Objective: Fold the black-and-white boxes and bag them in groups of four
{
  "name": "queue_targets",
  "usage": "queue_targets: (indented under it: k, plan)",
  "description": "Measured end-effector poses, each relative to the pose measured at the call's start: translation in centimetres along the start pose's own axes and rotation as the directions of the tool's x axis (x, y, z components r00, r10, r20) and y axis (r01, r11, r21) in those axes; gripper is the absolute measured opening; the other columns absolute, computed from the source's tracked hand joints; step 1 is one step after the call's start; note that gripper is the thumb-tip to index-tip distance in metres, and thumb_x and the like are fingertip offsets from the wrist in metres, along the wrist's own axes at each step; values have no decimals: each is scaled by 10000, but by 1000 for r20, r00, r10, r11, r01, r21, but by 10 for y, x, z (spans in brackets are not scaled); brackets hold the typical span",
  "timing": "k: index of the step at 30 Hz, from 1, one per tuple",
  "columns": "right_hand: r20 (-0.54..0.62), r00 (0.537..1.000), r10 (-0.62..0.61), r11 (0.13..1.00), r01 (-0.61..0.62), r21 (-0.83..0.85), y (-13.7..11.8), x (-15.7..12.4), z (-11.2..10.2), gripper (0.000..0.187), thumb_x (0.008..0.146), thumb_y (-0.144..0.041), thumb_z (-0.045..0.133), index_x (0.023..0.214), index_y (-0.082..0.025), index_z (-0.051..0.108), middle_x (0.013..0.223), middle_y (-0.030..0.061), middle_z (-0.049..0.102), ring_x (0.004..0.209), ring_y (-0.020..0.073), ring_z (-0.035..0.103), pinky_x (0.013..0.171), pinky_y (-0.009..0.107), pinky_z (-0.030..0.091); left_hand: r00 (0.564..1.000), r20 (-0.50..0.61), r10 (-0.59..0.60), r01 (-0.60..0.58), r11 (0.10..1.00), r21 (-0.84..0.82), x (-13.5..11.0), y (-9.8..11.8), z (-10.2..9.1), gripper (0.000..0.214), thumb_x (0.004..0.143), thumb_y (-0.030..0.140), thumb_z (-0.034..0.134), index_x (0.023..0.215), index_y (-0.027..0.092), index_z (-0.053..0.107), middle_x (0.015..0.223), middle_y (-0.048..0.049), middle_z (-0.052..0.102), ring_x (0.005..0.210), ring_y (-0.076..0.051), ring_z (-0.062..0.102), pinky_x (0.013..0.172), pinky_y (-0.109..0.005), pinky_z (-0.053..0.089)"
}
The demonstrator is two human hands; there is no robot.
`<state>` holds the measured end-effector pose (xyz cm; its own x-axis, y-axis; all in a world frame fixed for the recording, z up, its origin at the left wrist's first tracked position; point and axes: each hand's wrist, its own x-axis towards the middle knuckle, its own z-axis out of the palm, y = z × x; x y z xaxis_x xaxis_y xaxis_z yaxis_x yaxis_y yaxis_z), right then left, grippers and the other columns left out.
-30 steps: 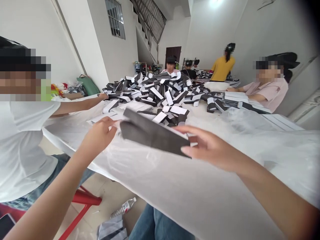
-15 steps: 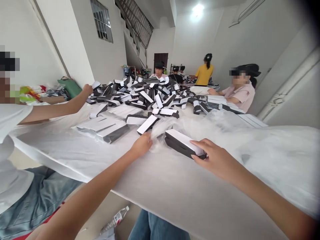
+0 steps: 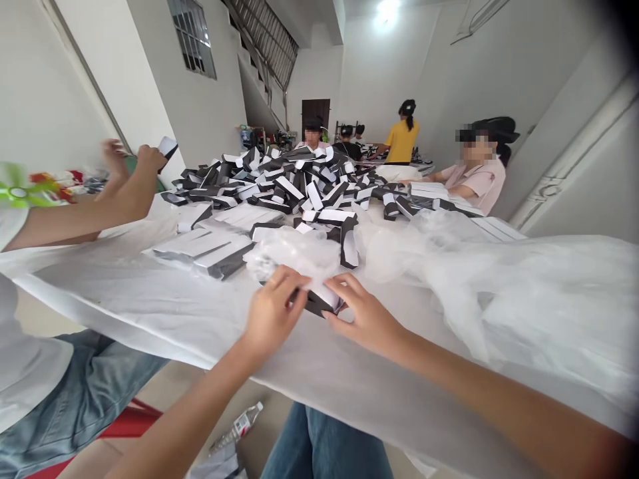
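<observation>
My right hand (image 3: pixel 367 316) grips the near end of a long black-and-white box (image 3: pixel 319 305), thumb below and fingers on top. My left hand (image 3: pixel 274 309) is closed on the edge of a clear plastic bag (image 3: pixel 299 249), which lies bunched over the far part of the box. Whether more than one box is in my grip is hidden by the bag and my fingers. Just beyond the bag, another black-and-white box (image 3: pixel 349 243) stands tilted. To the left lies a bagged pack of boxes (image 3: pixel 204 249).
A heap of black-and-white boxes (image 3: pixel 279 186) covers the table's middle. Loose plastic sheeting (image 3: pixel 524 286) spreads on the right. At left, a co-worker's hand (image 3: pixel 152 159) holds a box. A person in pink (image 3: pixel 482 176) sits at right. A plastic bottle (image 3: pixel 242 422) lies on the floor.
My right hand has brought the box leftward to my left hand, and the plastic bag now covers its far part. The co-worker at left has lifted a box away from the heap.
</observation>
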<state>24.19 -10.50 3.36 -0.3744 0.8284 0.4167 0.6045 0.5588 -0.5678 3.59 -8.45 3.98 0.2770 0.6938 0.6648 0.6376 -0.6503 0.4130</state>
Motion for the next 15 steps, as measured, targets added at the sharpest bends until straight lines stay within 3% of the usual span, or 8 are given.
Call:
queue_targets:
  k: [2, 5, 7, 9, 11, 14, 15]
  plan:
    - [-3, 1000, 6, 994, -5, 110, 1, 5, 13, 375, 873, -285, 545, 1248, -306, 532, 1181, 51, 496, 840, 151, 625, 803, 355, 594, 1000, 4, 24, -24, 999, -28, -18, 3, 0, 191, 932, 219, 460, 1010, 240, 633, 905, -21, 583, 584, -89, 512, 548, -218, 429]
    - [-38, 996, 79, 969, -68, 239, 0, 2, 17, 370, 896, -328, 531, 1264, -296, 519, 1127, 45, 487, 898, 152, 595, 817, 333, 595, 989, -145, 9, 3, 997, 80, -32, -5, -3, 168, 917, 210, 502, 1022, 251, 626, 953, -37, 564, 676, -117, 553, 585, -238, 457]
    - [-39, 990, 138, 948, -120, 295, 0, -4, 14, 410, 908, -369, 521, 1313, -312, 491, 1131, 45, 480, 924, 154, 578, 814, 330, 596, 963, -267, -24, 70, 984, 165, -28, -15, -6, 289, 877, 230, 571, 1166, 244, 565, 1126, -89, 528, 916, -191, 589, 734, -302, 503]
    - [-12, 983, 182, 931, -168, 324, -2, -10, 11, 461, 912, -395, 521, 1366, -343, 457, 1139, 42, 479, 942, 154, 568, 819, 327, 594, 944, -322, -76, 138, 975, 175, -17, -26, -9, 543, 831, 249, 620, 1335, 211, 421, 1310, -148, 438, 1177, -267, 503, 905, -383, 484]
    - [15, 976, 217, 916, -209, 341, -3, -14, 8, 507, 915, -415, 521, 1410, -364, 421, 1141, 41, 479, 955, 153, 565, 820, 319, 592, 950, -265, -163, 199, 973, 115, -3, -35, -11, 551, 837, 266, 592, 1344, 193, 388, 1326, -148, 462, 1221, -272, 487, 954, -398, 462]
    - [5, 954, 299, 878, -277, 390, -3, -15, 5, 545, 909, -458, 521, 1432, -363, 400, 1195, 48, 475, 943, 153, 578, 801, 319, 598, 957, -71, -281, 283, 959, 15, 11, -38, -11, 176, 912, 310, 466, 1028, 207, 549, 974, -56, 641, 934, -209, 621, 806, -318, 490]
    - [-12, 943, 334, 861, -299, 411, -2, -15, 4, 561, 903, -472, 525, 1436, -357, 393, 1230, 54, 471, 939, 154, 584, 800, 324, 600, 961, 0, -277, 277, 961, -11, 11, -36, -11, 157, 926, 312, 436, 916, 209, 554, 864, -33, 643, 841, -191, 624, 754, -296, 482]
